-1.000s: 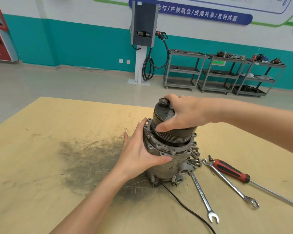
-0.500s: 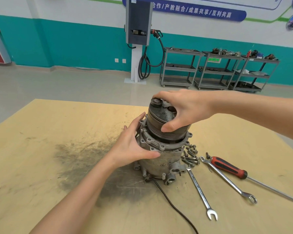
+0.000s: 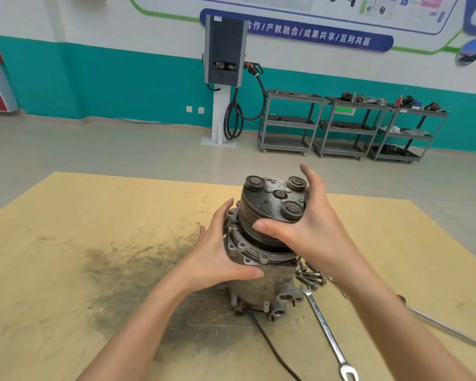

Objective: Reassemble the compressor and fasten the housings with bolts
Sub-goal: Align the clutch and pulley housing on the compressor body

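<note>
Steel bolts (image 3: 311, 277) and wrench (image 3: 329, 335) lie beside the hand-held compressor (image 3: 264, 243).

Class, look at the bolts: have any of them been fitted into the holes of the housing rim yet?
No: the holes in the housing rim show empty, and the bolts lie loose on the table beside the compressor.

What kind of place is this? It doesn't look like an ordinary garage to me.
Probably a vocational training workshop for car repair. A car-charging post stands against the teal wall, metal trolleys hold engine parts, and a compressor sits on a stained wooden bench beside loose bolts and a spanner.
</note>
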